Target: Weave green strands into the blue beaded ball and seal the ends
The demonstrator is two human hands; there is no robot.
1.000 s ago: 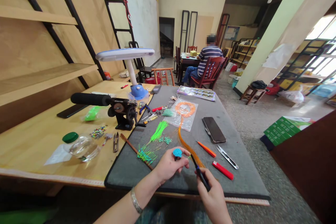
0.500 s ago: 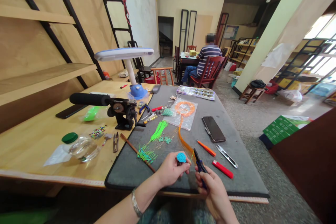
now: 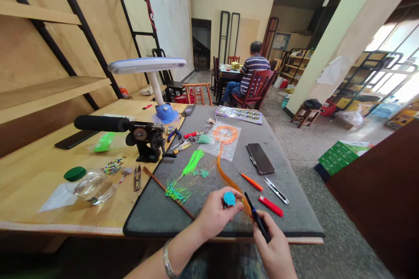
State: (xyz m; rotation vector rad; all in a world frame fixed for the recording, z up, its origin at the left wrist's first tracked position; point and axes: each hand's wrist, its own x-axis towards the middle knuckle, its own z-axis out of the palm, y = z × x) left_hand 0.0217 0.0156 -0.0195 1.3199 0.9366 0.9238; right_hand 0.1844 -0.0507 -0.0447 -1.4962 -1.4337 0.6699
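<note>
My left hand, with a silver bangle at its wrist, holds a turquoise-blue beaded cluster in closed fingers. A short yellow-green strand shows by its fingertips. In my right hand is a pair of dark pliers, jaws pointing up and left, just right of the left fingertips. Orange threads run from a coil in a clear plastic bag down behind the fingers. Green-and-blue beaded strands rest across a thin brown stick left of my hands.
On the grey mat lie a phone, an orange pen-like tool, thread snips, a red lighter and bright green strands. Leftward stand a jar, a hand-cranked device and a lamp. A person sits farther back.
The pliers have shifted down and right with my right hand, away from the yellow-green strand at the left fingertips. My left hand still holds the blue cluster. The view has turned slightly right.
</note>
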